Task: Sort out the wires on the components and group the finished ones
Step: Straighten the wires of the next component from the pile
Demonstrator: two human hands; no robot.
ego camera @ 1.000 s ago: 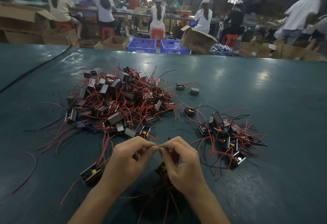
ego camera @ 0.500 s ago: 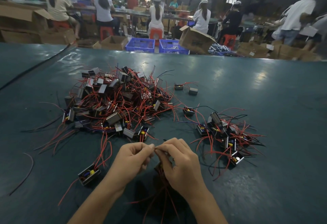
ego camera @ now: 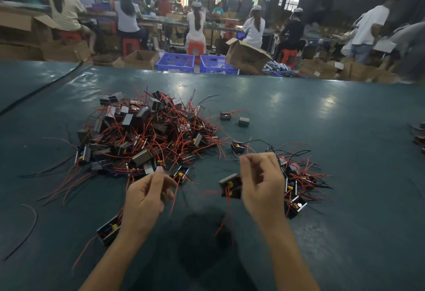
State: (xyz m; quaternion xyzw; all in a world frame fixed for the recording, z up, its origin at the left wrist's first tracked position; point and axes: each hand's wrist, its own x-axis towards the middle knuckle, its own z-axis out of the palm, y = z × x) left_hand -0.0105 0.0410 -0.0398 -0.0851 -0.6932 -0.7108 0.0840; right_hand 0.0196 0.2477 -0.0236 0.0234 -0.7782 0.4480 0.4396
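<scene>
Presently the right hand (ego camera: 262,185) is gripping a boxed component (ego camera: 231,186) by its casing, its red leads (ego camera: 226,212) dangling over the table (ego camera: 345,129). It is likely handling light and rigid, with limp, snag-prone leads, so the casing is looking the safest hold. Whether the left hand (ego camera: 147,196) is pinching a wire, I cannot tell. From the component, the tangled heap (ego camera: 147,136) is lying at eleven o'clock and the smaller group (ego camera: 299,175) at two. Print on the cardboard box (ego camera: 246,57) is blurring out.
</scene>
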